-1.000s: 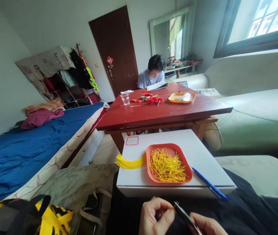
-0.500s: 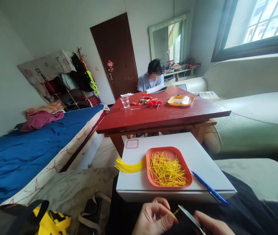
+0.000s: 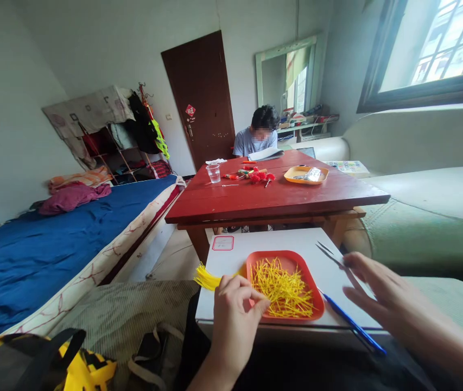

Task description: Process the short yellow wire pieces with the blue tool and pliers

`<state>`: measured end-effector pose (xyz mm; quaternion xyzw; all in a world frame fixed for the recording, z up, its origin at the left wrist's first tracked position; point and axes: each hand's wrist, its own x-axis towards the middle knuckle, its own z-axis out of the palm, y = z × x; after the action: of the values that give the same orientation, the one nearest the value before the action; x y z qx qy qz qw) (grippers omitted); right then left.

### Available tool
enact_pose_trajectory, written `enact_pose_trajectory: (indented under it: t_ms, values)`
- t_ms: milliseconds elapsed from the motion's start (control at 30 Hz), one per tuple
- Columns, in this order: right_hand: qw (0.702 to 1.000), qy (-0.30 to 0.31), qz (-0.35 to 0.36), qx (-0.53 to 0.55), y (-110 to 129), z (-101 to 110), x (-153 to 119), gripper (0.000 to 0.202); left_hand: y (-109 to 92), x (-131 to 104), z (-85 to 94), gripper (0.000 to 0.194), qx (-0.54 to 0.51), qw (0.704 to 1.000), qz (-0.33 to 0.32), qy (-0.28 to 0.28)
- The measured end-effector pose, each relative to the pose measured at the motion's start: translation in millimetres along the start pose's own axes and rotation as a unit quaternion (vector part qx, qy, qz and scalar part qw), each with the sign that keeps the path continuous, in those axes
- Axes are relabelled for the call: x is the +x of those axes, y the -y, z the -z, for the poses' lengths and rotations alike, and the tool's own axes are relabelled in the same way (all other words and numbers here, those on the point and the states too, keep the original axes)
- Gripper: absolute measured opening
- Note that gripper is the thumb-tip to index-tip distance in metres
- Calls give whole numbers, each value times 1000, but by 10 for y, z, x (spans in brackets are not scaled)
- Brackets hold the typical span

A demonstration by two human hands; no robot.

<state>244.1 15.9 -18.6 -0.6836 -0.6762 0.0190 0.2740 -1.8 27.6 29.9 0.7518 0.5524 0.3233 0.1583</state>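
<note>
My left hand (image 3: pixel 237 309) reaches over the front left corner of an orange-red tray (image 3: pixel 318 312). Its thumb and forefinger are pinched together beside the short yellow strands (image 3: pixel 282 288) heaped in that tray; whatever lies between the fingertips is too small to make out. Partly behind this hand, a bundle of long yellow strands (image 3: pixel 207 278) lies on the white box (image 3: pixel 231 260). Over the box's right side, my right hand (image 3: pixel 378 285) is closed on slim metal scissors (image 3: pixel 331 254), their blades pointing up and left, slightly parted. The fingers hide the scissors' handles.
A blue pen (image 3: pixel 351 317) lies across the box's front right edge. Beyond stands a red table (image 3: pixel 215 203) with a plastic cup (image 3: pixel 213 174), red tasselled pieces (image 3: pixel 260 177) and a yellow tray (image 3: pixel 324 175). A person (image 3: pixel 258 138) sits behind it. A bag (image 3: pixel 31 361) is at lower left.
My left hand has moved from near my lap up to the tray. The right hand has carried the scissors up and right, away from the yellow strand they were touching.
</note>
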Motion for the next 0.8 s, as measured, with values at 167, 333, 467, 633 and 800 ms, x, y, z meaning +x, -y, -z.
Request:
enact_pose_trajectory:
  t_ms: [167,333,467,633,800]
  values:
    - [992,61,15,-107,54,-37,564,24,1,249,-210,16,93,995,-29,5]
    - [990,78,39,-115,95,-21,340,35,51,258,-128,18,98,995,-35,3]
    - [980,172,-15,-101,149,101,38,37,213,187,188,8,116,993,-34,-12]
    - [966,237,-74,-77,366,139,-14,45,382,79,242,13,126,992,-19,-10]
    - [974,201,-107,-14,166,153,-46,49,436,69,176,15,73,996,-13,-41]
